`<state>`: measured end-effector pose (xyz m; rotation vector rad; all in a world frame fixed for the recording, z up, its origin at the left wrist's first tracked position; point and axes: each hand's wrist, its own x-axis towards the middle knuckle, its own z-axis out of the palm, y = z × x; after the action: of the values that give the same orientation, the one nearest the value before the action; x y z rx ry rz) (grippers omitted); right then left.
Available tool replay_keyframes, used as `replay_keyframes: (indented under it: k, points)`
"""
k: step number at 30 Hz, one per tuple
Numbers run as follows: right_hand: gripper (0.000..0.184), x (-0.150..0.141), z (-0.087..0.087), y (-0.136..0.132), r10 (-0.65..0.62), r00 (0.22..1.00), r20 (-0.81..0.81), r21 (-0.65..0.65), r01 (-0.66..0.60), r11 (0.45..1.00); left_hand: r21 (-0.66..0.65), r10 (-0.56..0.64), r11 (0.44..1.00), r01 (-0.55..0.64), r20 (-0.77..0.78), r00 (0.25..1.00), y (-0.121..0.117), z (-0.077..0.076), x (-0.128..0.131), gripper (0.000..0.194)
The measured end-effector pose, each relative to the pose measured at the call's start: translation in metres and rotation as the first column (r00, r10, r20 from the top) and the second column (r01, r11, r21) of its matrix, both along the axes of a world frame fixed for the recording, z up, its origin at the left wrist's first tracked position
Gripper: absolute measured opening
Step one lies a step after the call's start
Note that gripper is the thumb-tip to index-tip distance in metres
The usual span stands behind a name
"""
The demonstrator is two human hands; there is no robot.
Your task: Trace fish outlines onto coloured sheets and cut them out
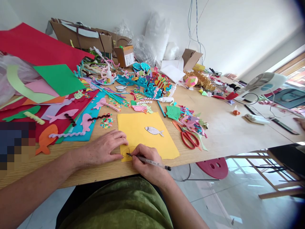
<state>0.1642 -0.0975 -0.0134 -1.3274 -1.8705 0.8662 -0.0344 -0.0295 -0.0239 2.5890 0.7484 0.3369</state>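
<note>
My right hand (148, 161) is closed round a clear pen with a black cap end (154, 163). The pen's tip touches a yellow paper sheet (133, 127), where a pencil-thin outline (126, 150) shows beside my fingers, partly covered by them. My left hand (108, 147) lies with fingers apart over the sheet's left edge and holds nothing. Higher up on the sheet rests a white paper fish with drawn scales (154, 130). Right of the sheet lie scissors with red handles (189, 139), partly over coloured paper scraps.
Coloured papers (59, 79) and paper fish (47, 138) with pipe cleaners cover the left side. A glue bottle (166, 99) and blue pencil (161, 109) lie beyond the sheet. Cardboard boxes (81, 35) stand along the wall. A white fan (264, 84) and another person's hand (300, 122) are at right.
</note>
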Motion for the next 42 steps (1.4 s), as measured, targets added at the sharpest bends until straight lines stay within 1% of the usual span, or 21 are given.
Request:
replay_keyframes:
  k: [12,23,33,42]
  points:
    - [0.008,0.0005,-0.0009,0.0001,-0.012,1.0,-0.004,-0.003,0.012,1.0,0.003,0.0,1.0,0.0,-0.008,1.0,-0.0002,0.0021,0.0008,0.028]
    - [0.008,0.0006,-0.0007,0.0002,0.004,1.0,0.005,-0.001,-0.004,1.0,-0.006,0.0,1.0,0.0,0.0,1.0,-0.0003,0.0008,0.0008,0.029]
    - [0.008,0.0007,0.0011,-0.0004,-0.006,1.0,0.027,-0.016,0.006,1.0,0.01,0.008,1.0,-0.009,0.035,0.999,-0.0003,-0.0011,-0.0002,0.027]
    - [0.009,0.0,0.0009,-0.0003,-0.011,1.0,0.023,-0.014,0.012,1.0,0.008,0.004,1.0,-0.004,0.033,0.999,-0.0004,-0.0014,-0.0004,0.028]
